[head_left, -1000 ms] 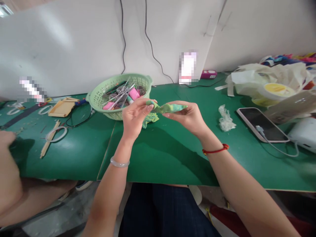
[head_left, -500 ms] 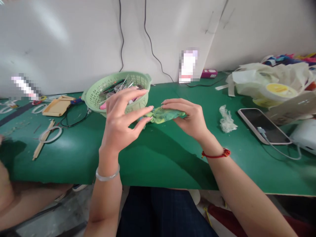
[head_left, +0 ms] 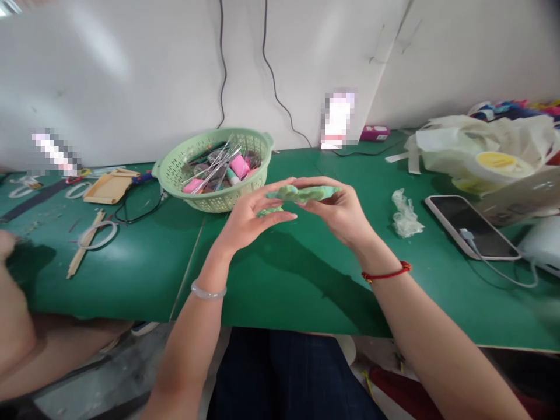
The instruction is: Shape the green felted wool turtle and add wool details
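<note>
R hand (head_left: 343, 207) pinches the soft green-yellow piece (head_left: 317, 193), in air approx. midway betw. front and back edges of the table (head_left: 262, 286). Vs. 0.5 s ago, L hand (head_left: 245, 221) is less fanned: fingers behind the piece's left end, thumb apart below. So R hand prob. carries it; whether L fingers touch, hard to tell.

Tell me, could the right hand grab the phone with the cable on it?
Probably, yes: just some crumpled clear plastic lies between the right hand and the phone, though that hand is holding the green-yellow piece.
</note>
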{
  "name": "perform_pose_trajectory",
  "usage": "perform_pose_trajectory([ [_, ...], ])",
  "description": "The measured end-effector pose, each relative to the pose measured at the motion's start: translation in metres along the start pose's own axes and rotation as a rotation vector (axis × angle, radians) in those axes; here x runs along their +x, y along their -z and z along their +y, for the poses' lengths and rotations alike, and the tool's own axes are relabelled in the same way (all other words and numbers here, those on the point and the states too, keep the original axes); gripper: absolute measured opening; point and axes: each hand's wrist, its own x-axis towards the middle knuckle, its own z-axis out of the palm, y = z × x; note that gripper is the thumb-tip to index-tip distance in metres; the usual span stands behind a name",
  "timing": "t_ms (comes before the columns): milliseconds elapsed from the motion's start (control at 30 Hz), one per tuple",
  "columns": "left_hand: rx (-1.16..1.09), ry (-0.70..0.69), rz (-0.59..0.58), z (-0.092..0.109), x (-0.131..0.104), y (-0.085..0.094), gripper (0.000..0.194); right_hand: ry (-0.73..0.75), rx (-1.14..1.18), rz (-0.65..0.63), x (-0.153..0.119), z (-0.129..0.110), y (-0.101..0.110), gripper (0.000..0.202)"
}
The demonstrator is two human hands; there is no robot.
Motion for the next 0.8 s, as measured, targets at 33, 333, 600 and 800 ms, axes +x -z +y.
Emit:
perform_pose_trajectory([
  [33, -0.070, 0.036, 0.030, -0.007, 0.002, -0.004, 0.048, -0.024, 0.014, -0.013, 0.000, 0.003, -0.001, 0.028],
  [333, -0.191, 0.135, 0.305, -0.041, 0.011, -0.006, 0.046, 0.053, -0.218, 0.046, 0.006, 0.022, 0.004, 0.071],
  [600, 0.063, 0.035, 0.184, -0.042, 0.006, -0.002, 0.024, 0.396, -0.703, -0.033, 0.003, 0.005, 0.014, 0.020],
  [800, 0.341, -0.145, 0.179, -0.037, 0.004, 0.006, 0.023, 0.383, -0.741, -0.093, 0.002, 0.004, 0.014, 0.011],
])
